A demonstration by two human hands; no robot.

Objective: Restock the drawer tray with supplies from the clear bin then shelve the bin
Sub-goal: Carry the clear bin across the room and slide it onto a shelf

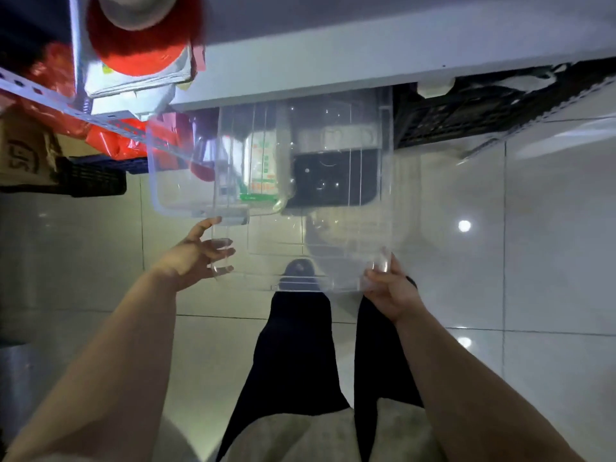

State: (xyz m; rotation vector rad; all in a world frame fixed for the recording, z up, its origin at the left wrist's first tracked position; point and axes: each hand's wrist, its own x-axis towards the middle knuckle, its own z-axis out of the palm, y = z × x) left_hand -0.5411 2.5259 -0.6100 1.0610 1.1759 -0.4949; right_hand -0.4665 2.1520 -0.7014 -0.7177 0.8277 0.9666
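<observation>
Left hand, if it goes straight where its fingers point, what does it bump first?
Probably the clear bin: the left hand aims open fingers at its left wall, maybe touching it; depth is unclear.

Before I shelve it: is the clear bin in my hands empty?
Looks empty: through the clear bin only floor and a shoe show; nothing lies inside.
</observation>
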